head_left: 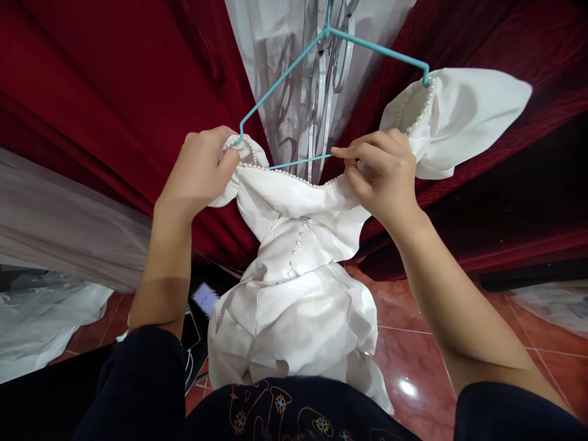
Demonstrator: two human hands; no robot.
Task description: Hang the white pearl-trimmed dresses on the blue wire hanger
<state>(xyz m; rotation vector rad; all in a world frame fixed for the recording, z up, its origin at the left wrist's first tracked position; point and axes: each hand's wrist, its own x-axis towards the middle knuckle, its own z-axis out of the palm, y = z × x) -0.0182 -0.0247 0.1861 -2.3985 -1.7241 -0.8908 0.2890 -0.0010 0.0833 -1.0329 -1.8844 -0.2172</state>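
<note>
A white dress [294, 251] with pearl trim along its neckline and a row of small buttons down the front hangs from a light blue hanger [285, 75]. My left hand [202, 168] is closed on the pearl-edged shoulder of the dress, near the hanger's left end. Fingers of my right hand [381, 171] pinch the dress's upper edge, right of the neckline's middle, beside the hanger's lower bar. Beyond that hand, a puffed sleeve [478, 116] hangs at the hanger's right end. The skirt falls in folds toward my body.
Dark red curtains [114, 79] hang on both sides, with white fabric and a white metal scrollwork frame [318, 98] between them. Two phones, one with a lit screen [205, 298], lie on a black surface at lower left. Red tiles [404, 349] cover the floor.
</note>
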